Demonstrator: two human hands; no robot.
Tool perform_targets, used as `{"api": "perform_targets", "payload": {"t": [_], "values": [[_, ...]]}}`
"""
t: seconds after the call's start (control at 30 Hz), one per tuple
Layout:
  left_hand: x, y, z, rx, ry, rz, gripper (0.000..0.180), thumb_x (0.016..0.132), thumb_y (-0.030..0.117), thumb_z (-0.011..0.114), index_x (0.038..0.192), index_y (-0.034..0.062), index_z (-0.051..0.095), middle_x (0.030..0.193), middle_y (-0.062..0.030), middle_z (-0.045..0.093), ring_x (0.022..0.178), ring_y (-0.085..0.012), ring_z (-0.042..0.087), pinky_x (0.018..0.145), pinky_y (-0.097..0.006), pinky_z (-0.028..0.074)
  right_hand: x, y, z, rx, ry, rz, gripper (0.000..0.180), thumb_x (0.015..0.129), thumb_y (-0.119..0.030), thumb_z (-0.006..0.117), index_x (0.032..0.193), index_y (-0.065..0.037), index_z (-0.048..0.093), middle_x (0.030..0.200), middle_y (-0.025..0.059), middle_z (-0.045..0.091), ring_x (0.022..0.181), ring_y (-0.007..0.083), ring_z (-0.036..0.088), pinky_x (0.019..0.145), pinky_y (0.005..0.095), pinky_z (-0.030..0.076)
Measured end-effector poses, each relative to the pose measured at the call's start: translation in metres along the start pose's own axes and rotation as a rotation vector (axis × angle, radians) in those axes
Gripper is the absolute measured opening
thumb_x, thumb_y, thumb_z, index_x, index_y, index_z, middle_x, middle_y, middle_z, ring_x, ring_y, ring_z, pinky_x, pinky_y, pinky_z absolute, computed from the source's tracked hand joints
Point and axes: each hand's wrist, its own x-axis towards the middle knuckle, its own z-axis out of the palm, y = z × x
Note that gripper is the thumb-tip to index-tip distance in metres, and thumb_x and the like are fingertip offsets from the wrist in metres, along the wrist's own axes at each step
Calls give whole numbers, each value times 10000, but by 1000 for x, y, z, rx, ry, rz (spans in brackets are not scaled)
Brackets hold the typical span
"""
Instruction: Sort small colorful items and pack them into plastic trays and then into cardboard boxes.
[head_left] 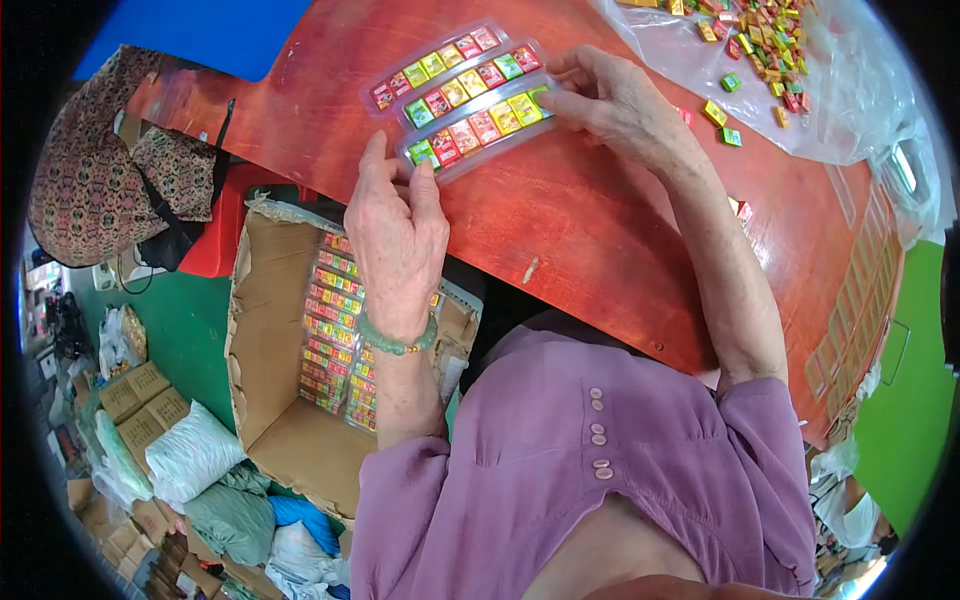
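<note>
Red table (600,235); left fingers (427,192), right fingers (578,109) hold tray (495,151); printed boxes (463,137) illegible.

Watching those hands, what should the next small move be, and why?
Perhaps lift the nearest tray toward the open carton: its row looks full, the left hand and right hand are at its two ends, and similar filled trays sit inside the carton.

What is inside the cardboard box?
Inside the cardboard box are trays of small coloured packs; the left hand and forearm hide some, and anything beneath is covered.
</note>
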Motion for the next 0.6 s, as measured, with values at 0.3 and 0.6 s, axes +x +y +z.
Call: {"api": "perform_targets", "payload": {"t": [0.3,0.6], "values": [[-6,7,-9,-400,13,-113,489,975,94,678,1391,-106,518,920,-115,676,737,-107,614,668,-275,518,-15,-14,-13,246,-4,50,444,929,-301,735,1237,11,664,895,8,662,811,80,599,671,244,469],[41,-10,14,-52,58,10,343,925,135,709,1191,-74,645,1034,-176,671,795,-245,665,738,-382,536,49,-8,-7,48,-60,113,387,946,-395,719,1092,-37,713,843,14,653,772,82,589,636,255,436]]}}
